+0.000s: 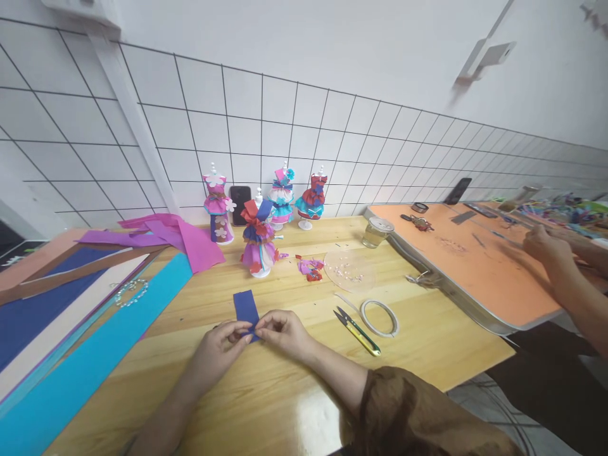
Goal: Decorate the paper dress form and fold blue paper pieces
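Note:
A small strip of dark blue crepe-like paper (pixel 245 305) lies on the wooden table in front of me. Both my hands pinch its near end: my left hand (pixel 223 345) from the left and my right hand (pixel 284 332) from the right, with fingertips almost meeting. Beyond the strip stands a mini dress form (pixel 259 237) dressed in red, blue and pink paper. To the right of my right hand are thread snips (pixel 357 332) with yellow-green handles and a roll of narrow white tape (pixel 380 318).
Long coloured paper sheets (pixel 95 354) cover the left side, with a beaded bracelet (pixel 132 293) on them. More dress forms (pixel 311 199) and a phone (pixel 240 204) stand by the wall. A clear disc (pixel 349 269) with small beads and a lidded jar (pixel 377 232) sit mid-table. A co-worker's hands (pixel 551 250) are over an orange table (pixel 475 272).

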`<action>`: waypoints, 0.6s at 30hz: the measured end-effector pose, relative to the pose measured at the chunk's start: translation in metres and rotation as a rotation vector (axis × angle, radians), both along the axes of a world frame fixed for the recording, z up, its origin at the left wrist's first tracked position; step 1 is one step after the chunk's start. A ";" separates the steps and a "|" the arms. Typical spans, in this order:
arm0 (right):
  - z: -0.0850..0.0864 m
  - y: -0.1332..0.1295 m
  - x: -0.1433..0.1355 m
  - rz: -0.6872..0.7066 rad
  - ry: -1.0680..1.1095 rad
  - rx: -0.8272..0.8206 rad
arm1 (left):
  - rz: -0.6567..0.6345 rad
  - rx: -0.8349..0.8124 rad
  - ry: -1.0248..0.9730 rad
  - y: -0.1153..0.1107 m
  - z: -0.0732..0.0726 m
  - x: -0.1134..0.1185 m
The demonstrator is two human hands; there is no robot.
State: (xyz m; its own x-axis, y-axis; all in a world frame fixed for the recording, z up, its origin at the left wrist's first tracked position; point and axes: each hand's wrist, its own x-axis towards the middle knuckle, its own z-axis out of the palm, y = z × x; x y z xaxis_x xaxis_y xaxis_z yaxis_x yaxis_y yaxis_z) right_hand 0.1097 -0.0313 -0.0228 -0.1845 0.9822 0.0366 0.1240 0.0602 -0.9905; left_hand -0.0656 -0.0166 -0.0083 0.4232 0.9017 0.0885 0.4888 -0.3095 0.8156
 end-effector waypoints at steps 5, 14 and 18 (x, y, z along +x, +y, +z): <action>0.004 -0.002 0.000 0.002 0.012 0.018 | -0.031 0.060 0.030 0.002 -0.001 0.000; -0.005 0.000 0.001 0.015 -0.060 0.071 | -0.030 0.053 0.017 0.000 0.004 0.000; -0.006 0.000 0.001 0.015 -0.058 0.071 | -0.008 0.044 -0.032 0.001 0.000 -0.001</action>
